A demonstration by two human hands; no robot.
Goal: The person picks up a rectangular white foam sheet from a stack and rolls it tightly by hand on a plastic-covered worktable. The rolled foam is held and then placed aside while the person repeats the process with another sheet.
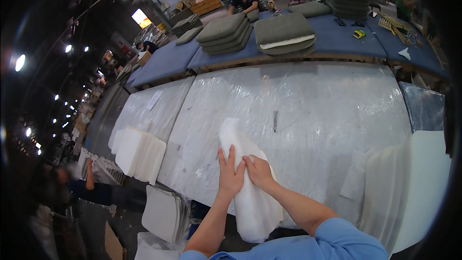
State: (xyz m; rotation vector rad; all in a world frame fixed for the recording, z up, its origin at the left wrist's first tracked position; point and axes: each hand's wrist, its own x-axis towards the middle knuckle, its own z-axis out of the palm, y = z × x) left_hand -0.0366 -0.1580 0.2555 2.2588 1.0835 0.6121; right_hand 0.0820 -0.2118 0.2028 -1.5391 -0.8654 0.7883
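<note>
A long white piece of soft padding [255,202] lies folded or rolled lengthwise in front of me, from my body up onto the film-covered table [317,110]. My left hand [231,171] rests on its left side with the fingers stretched out and slightly apart. Beside it, my right hand [259,171] has its fingers curled onto the top of the padding and seems to grip it. The two hands nearly touch at the thumbs. What lies under my right fingers is hidden.
Stacked white foam sheets [139,154] stand at the left, with a larger stack [409,188] at the right. Grey cushions [284,31] are piled on the blue table [351,43] beyond. People work behind it, and another person [91,183] is at the lower left.
</note>
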